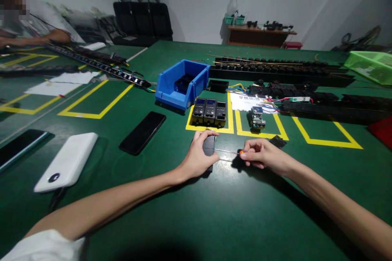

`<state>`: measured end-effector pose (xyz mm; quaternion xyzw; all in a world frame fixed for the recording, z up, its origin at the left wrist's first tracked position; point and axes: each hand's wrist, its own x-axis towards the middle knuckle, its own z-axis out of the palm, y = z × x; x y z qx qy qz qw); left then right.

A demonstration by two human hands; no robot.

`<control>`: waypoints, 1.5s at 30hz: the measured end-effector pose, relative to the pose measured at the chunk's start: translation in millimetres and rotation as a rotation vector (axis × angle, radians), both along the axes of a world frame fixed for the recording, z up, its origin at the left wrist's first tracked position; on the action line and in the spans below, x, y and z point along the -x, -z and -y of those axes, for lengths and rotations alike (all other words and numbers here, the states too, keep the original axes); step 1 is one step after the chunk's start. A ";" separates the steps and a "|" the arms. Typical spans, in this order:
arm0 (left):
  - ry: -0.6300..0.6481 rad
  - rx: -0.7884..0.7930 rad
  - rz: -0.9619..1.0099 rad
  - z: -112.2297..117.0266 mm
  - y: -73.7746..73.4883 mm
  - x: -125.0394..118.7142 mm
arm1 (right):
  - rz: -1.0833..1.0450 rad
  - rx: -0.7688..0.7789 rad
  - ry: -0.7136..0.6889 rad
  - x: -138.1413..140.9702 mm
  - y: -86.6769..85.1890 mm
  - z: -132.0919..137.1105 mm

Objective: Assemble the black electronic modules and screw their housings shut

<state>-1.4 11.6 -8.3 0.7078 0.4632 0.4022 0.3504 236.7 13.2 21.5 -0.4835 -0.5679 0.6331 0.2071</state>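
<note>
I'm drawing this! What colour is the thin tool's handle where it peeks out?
The handle looks orange where it shows, in the head view.

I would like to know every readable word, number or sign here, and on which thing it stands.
"穿模块": on the white paper sheet; the line's end is unclear, the line below too small.
Three black modules: pale print, too small to read.
Dark block in the left hand: no readable text.

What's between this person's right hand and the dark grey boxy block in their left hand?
A thin silver metal shaft runs from the right hand toward the dark grey block in the left hand, as the head view shows.
</note>
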 end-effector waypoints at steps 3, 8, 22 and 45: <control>0.001 0.001 0.001 0.2 0.1 -0.1 | 0.030 -0.011 -0.026 0.1 -1.2 -0.6; 0.006 0.009 0.006 0.0 0.7 -0.2 | 0.247 -0.490 -0.068 -0.7 0.9 -0.3; -0.010 0.009 0.013 0.1 0.4 -0.9 | 0.615 -1.877 -0.356 -21.9 14.4 6.3; -0.001 -0.001 0.001 -1.0 0.6 -0.4 | 0.095 -0.202 0.010 1.9 1.2 2.2</control>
